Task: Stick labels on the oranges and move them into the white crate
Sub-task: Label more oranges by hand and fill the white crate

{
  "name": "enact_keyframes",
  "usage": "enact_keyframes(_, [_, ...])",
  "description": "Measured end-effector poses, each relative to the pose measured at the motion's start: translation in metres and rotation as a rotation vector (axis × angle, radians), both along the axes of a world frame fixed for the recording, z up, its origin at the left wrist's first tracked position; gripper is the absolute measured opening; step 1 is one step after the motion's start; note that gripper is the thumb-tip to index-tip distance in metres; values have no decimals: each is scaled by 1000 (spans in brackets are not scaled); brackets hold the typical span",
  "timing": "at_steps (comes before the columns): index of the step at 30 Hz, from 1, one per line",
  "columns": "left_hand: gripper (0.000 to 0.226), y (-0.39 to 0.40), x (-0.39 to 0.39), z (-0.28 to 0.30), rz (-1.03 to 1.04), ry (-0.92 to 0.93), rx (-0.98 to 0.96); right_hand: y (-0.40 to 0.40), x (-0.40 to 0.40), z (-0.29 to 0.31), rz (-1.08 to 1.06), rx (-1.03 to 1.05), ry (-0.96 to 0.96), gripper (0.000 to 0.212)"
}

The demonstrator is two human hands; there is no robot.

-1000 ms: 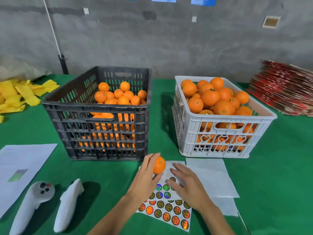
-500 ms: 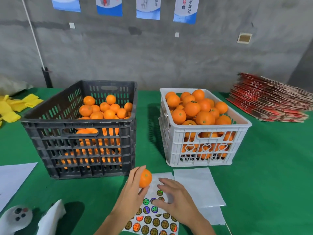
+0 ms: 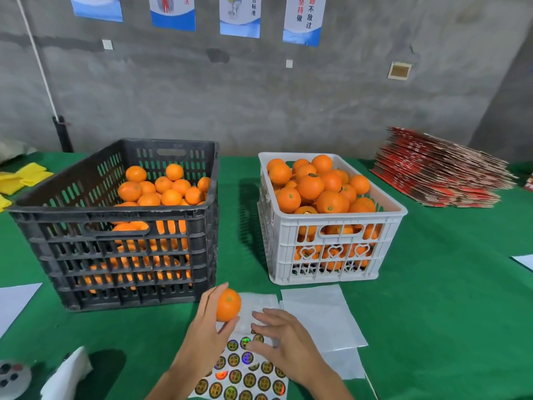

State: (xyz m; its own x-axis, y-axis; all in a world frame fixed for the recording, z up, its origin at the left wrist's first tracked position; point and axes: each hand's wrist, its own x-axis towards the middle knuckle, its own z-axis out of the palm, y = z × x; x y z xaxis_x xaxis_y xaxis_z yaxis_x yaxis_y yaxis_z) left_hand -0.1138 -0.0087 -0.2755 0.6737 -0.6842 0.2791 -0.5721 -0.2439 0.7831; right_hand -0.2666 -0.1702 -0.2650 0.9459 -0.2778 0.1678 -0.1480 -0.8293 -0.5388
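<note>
Held one orange (image 3: 228, 304) in the left hand (image 3: 204, 332), fingers and thumb curled round it, just above the near end of the sticker sheet (image 3: 245, 370) and in front of the black crate (image 3: 121, 226). Reached over the sheet with the right hand (image 3: 284, 346), fingers spread and loosely bent, fingertips down among the round foil labels; could not tell whether a label was pinched. Stood well behind the hands: white crate (image 3: 331, 243), slotted plastic with heart cut-outs, heaped with glossy oranges to above the rim. Sat to its left, close but apart, the larger black crate, ribbed and slotted, partly filled. Lay flat between white crate and hands: blank white backing sheets (image 3: 320, 316), slightly shiny. Covered the table: green felt-like cloth (image 3: 447, 298). Stacked far right: red flattened cartons (image 3: 441, 171). Lay far left: yellow pieces (image 3: 26, 176), a white paper (image 3: 14, 301), and at the bottom corner two white controllers (image 3: 65, 376), smooth and rounded
</note>
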Motion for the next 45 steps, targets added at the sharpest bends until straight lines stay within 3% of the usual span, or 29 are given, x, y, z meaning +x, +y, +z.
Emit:
enact_keyframes(9, [71, 2, -4, 4, 11, 6, 30, 2, 0, -5, -103, 264, -184, 17])
enact_keyframes(18, [72, 3, -6, 8, 12, 18, 52, 6, -5, -2, 11, -63, -261, 17])
enact_keyframes(20, [73, 3, -5, 7, 16, 27, 54, 8, -7, -1, 4, 32, -230, 17])
enact_keyframes(22, [73, 3, -6, 7, 21, 30, 59, 12, -7, 4, -25, 255, -229, 13])
enact_keyframes(24, [74, 3, -5, 7, 28, 33, 62, 16, -5, 15, -88, 577, -314, 9])
enact_keyframes(26, [75, 2, -6, 11, 23, 27, 40, 18, 0, 31, -168, 744, -424, 8])
enact_keyframes(37, [75, -19, -3, 67, -24, 138, -318, 39, 47, 97, -109, 807, -602, 8])
enact_keyframes(39, [77, -24, -1, 80, -43, 140, -355, 39, 49, 108, -108, 769, -642, 20])
enact_keyframes(43, [78, -40, -1, 122, -82, 74, -402, 27, 49, 140, -83, 846, -654, 75])
enact_keyframes(45, [70, -50, -4, 147, -147, 94, -456, 17, 50, 158, -99, 852, -646, 62])
